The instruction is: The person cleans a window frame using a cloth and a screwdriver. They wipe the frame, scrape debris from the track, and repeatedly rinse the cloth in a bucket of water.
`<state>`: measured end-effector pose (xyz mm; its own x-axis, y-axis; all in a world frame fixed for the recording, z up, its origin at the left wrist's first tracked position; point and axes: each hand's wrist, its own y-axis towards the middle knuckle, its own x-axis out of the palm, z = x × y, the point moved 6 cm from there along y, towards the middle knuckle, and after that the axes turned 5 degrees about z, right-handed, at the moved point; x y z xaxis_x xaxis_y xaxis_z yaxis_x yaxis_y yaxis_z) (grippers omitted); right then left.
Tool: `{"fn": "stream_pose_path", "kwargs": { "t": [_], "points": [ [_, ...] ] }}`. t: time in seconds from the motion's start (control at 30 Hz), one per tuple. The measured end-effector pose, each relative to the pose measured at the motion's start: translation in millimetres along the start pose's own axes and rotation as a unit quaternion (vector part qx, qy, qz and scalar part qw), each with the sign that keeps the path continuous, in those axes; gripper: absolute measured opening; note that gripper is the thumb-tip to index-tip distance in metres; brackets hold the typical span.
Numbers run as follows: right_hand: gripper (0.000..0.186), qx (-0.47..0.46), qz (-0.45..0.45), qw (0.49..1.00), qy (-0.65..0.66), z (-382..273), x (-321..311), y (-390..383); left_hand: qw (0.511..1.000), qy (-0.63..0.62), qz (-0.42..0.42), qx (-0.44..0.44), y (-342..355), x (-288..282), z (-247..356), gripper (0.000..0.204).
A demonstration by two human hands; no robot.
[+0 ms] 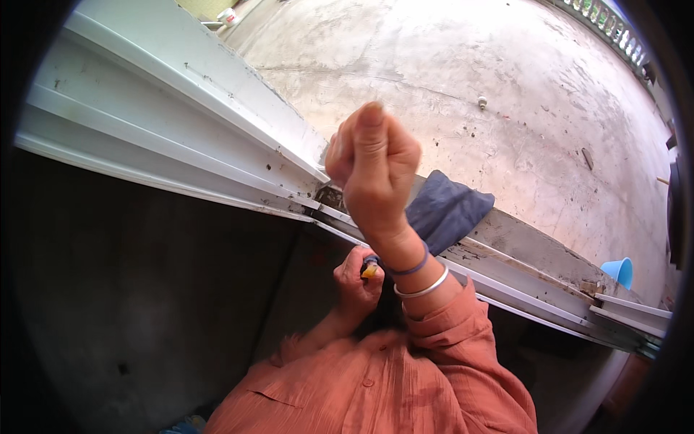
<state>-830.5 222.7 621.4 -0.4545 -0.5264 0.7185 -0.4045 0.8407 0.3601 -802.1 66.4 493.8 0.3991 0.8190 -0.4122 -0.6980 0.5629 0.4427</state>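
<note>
My right hand is raised above the window sill, closed with the thumb on top. Whatever it may hold is hidden behind the fingers. Lower down, close to my chest, my left hand is wrapped around a small yellow-and-dark handle; the rest of that object does not show. Just beyond my right wrist, a dark grey cloth lies draped over the sill. To the left, the white window frame meets the sill in a dirty corner.
White metal tracks run along the near side of the sill. A light blue cup stands past the sill at the right. Outside spreads a pale concrete floor with a small bulb-like object and a white tub on it.
</note>
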Motion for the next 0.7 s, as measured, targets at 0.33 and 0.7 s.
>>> {"fn": "stream_pose_path", "kwargs": {
  "t": [0.33,0.7],
  "points": [
    [0.047,-0.008,0.008,1.0,0.005,-5,-12,2,0.999,0.026,-0.018,-0.02,-3,-1,-2,0.022],
    [0.048,-0.002,-0.023,0.998,-0.062,11,4,-5,1.0,0.028,-0.006,-0.012,-6,2,-9,0.024]
  ]
}}
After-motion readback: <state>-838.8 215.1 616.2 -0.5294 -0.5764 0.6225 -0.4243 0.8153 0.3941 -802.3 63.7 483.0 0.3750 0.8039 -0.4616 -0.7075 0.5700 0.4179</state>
